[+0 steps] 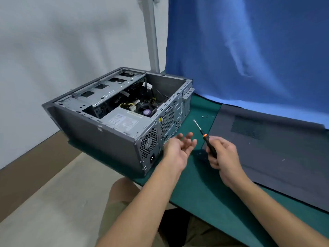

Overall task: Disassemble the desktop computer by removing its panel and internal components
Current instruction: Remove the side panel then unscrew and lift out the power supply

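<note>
Head view: the desktop computer (99, 139) lies on its side at the left edge of the green table (195, 193), with its near-left corner right at that edge. Its open side faces up and its vented rear faces the person. Inside, the silver power supply (124, 122) sits in the near corner, with a metal drive cage (106, 90) along the far-left wall and dark cables between them.

The grey side panel (276, 157) lies flat on the right part of the table, apart from the case, its far edge under a hanging blue cloth (249, 50).

The left hand (178, 148) hovers palm-up just beside the rear of the case, fingers loosely spread and holding nothing. The right hand (224, 157) curls around the black handle of a screwdriver (204, 136), whose shaft points up and away towards the far edge.

Between the case and the panel, near the far edge, lie a few small bright specks, probably screws (205, 116).
</note>
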